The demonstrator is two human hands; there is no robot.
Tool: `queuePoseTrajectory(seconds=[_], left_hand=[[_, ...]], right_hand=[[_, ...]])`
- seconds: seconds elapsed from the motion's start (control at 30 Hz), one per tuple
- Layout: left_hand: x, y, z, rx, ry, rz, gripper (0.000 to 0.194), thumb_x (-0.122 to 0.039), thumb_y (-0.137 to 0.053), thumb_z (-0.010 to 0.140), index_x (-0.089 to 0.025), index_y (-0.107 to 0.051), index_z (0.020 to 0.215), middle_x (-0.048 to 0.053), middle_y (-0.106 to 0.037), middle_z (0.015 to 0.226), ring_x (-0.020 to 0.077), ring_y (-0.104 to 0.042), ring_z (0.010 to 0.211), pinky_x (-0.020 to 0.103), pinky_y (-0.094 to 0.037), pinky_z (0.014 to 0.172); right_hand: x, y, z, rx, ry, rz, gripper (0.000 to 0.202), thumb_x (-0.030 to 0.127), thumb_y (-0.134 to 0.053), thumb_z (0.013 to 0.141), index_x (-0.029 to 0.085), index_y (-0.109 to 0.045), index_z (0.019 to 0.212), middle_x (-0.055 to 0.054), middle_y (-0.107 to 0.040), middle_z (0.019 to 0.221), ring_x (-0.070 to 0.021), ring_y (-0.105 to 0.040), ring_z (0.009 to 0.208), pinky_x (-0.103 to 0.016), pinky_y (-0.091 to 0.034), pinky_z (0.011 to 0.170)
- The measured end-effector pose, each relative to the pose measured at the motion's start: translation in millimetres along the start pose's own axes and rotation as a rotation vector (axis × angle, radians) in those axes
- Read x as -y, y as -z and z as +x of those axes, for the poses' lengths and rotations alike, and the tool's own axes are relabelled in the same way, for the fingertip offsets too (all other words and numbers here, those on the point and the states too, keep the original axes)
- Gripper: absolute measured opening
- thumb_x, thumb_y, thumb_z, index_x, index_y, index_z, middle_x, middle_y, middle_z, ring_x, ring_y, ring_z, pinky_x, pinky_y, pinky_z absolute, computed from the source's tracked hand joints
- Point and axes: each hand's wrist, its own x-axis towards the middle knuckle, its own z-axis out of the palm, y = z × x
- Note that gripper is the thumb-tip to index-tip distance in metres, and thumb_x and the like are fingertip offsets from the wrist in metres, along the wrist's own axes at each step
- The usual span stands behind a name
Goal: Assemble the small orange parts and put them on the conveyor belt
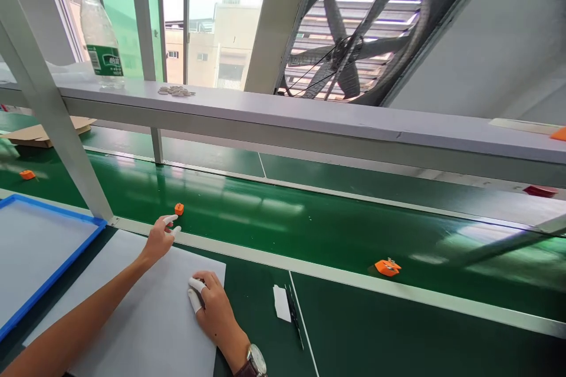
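My left hand (pixel 161 238) stretches over the near rail of the green conveyor belt (pixel 336 232), thumb and forefinger apart, with white finger covers on them. Just beyond its fingertips a small orange block-like part (pixel 179 209) sits on the belt. My right hand (pixel 214 303) is curled above the right edge of a white sheet (pixel 145 300). Its thumb and forefinger, also in white covers, pinch inward around something dark and small that I cannot make out. Another orange part (pixel 388 267) with metal bits on top lies on the belt to the right.
A third orange part (pixel 27 175) is far left on the belt. A blue-edged tray (pixel 53 288) lies left of the sheet. Black tweezers (pixel 294 315) and a white paper piece (pixel 282 303) lie to the right. A shelf (pixel 309 115) on posts, holding a bottle (pixel 99 35), crosses above the belt.
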Motion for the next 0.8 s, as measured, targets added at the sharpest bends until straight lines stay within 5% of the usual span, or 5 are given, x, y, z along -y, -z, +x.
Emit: queuePoseTrajectory(seconds=[0.07, 0.17, 0.33, 0.8], left_hand=[[-2, 8.3, -35, 0.088, -0.11, 0.001, 0.036, -0.026, -0.056, 0.089, -0.021, -0.064, 0.123, 0.009, -0.066, 0.12, 0.0203, -0.066, 0.089, 0.033, -0.059, 0.073], [-6, 16.4, -75, 0.218, -0.325, 0.006, 0.038, -0.014, -0.057, 0.085, -0.024, -0.065, 0.121, 0.007, -0.068, 0.122, 0.0232, -0.063, 0.112, 0.04, -0.057, 0.095], [-11, 14.7, -97, 0.261, -0.631, 0.239, 0.038, -0.007, -0.049, 0.091, -0.018, -0.062, 0.125, 0.012, -0.062, 0.136, 0.0287, -0.051, 0.133, 0.051, -0.048, 0.111], [-4, 7.7, -112, 0.313, -0.593, 0.437, 0.047, -0.003, -0.047, 0.088, -0.012, -0.055, 0.134, 0.015, -0.051, 0.149, 0.0327, -0.038, 0.145, 0.053, -0.048, 0.112]], right_hand=[[0, 0, 0, -0.006, -0.002, 0.0, 0.026, 0.006, -0.056, 0.089, 0.021, -0.064, 0.109, -0.009, -0.064, 0.108, -0.0243, -0.061, 0.098, -0.042, -0.058, 0.086], [0, 1, 1, -0.013, 0.013, 0.003, 0.025, 0.007, -0.055, 0.09, 0.02, -0.064, 0.11, -0.01, -0.065, 0.109, -0.0239, -0.062, 0.099, -0.042, -0.058, 0.087], [0, 4, 0, -0.026, 0.076, 0.002, 0.028, 0.007, -0.053, 0.093, 0.022, -0.064, 0.114, -0.009, -0.067, 0.108, -0.0231, -0.064, 0.098, -0.041, -0.059, 0.085], [-6, 3, -5, -0.068, 0.108, -0.084, 0.033, 0.008, -0.051, 0.094, 0.024, -0.063, 0.12, -0.008, -0.07, 0.114, -0.0263, -0.063, 0.107, -0.048, -0.058, 0.088]])
